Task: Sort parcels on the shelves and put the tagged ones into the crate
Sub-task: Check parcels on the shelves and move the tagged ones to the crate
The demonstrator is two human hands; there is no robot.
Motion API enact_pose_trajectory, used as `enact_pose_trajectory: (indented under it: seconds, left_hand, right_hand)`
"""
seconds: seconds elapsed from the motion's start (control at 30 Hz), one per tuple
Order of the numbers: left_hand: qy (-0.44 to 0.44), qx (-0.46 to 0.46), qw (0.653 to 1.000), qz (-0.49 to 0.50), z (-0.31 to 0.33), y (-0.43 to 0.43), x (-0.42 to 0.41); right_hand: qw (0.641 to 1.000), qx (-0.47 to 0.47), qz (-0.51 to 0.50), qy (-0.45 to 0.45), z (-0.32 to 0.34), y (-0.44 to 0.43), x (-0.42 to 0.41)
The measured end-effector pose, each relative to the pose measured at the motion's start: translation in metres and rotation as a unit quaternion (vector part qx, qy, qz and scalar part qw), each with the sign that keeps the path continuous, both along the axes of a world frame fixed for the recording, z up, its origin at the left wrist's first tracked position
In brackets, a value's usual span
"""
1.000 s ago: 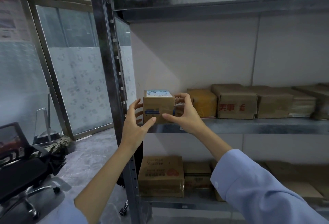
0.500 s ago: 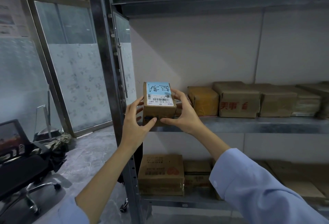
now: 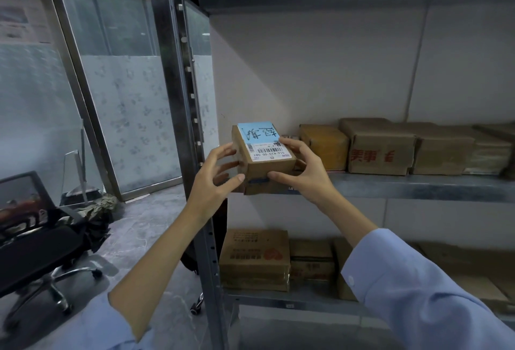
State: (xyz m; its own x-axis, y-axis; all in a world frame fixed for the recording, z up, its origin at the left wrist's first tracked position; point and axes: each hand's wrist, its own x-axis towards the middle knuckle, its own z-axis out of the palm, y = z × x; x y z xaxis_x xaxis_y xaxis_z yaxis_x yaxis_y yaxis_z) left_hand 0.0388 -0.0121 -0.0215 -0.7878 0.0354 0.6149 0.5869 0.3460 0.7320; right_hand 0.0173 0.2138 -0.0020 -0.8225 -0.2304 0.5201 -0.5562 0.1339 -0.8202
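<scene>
A small brown cardboard parcel (image 3: 269, 166) with a blue and white barcode tag on its top is held between both hands at the left end of the middle shelf (image 3: 404, 185). My left hand (image 3: 214, 182) grips its left side, thumb on the front. My right hand (image 3: 303, 171) grips its right side, fingers over the tag's corner. The parcel is tilted so the tag faces me. No crate is in view.
A row of brown parcels (image 3: 381, 146) lines the middle shelf to the right. More boxes (image 3: 255, 259) sit on the lower shelf. A metal upright (image 3: 181, 99) stands just left of my hands. An office chair (image 3: 36, 244) and a glass door (image 3: 125, 115) are at left.
Both hands have lifted the parcel off the shelf edge and tipped it toward me, so its tagged top shows more fully than one second ago.
</scene>
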Motion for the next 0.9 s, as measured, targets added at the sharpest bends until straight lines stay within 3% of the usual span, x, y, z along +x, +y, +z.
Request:
enact_pose_trajectory:
  seconds: [0.1, 0.23, 0.4, 0.57, 0.9]
  left_hand:
    - [-0.013, -0.007, 1.000, 0.005, 0.006, -0.002, -0.006]
    - [-0.048, -0.081, 0.995, 0.037, 0.011, -0.004, -0.019]
    - [-0.082, -0.112, 0.990, 0.005, 0.019, -0.007, -0.025]
    - [-0.055, -0.100, 0.993, -0.007, 0.016, -0.002, -0.024]
    - [0.042, -0.017, 0.996, 0.071, 0.012, -0.002, -0.013]
  right_hand:
    - [1.000, -0.010, 0.013, -0.013, 0.001, 0.008, 0.003]
    - [0.999, -0.015, 0.034, -0.020, 0.005, 0.021, 0.008]
    - [0.996, -0.022, 0.074, -0.046, 0.006, 0.039, 0.014]
    - [0.995, -0.022, 0.077, -0.056, 0.002, 0.046, 0.014]
    - [0.996, -0.060, -0.056, 0.041, -0.005, 0.040, 0.005]
